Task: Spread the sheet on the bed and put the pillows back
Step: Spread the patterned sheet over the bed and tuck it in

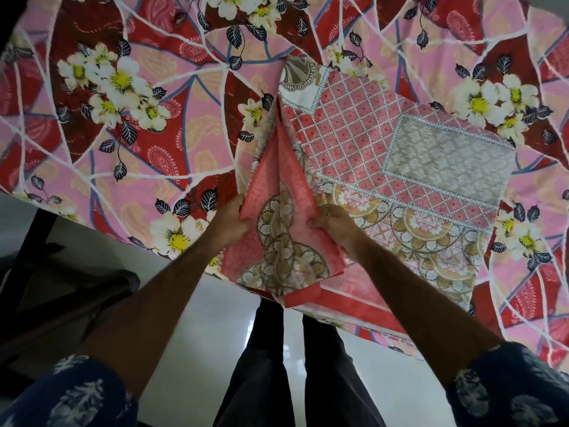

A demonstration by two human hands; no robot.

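A folded sheet (369,143) with a pink lattice, a grey panel and gold medallions lies on the bed near its front edge. The bed (138,134) is covered by a red and pink floral cloth with white flowers. My left hand (229,223) grips the left edge of a raised fold of the sheet. My right hand (334,224) holds the same fold on its right side. The fold stands up between my hands like a tent and its lower end hangs over the bed's edge. No pillows are in view.
A white tiled floor (197,318) lies below the bed's edge, where my dark-trousered legs (268,365) stand. A dark piece of furniture (46,288) sits at the lower left beside the bed.
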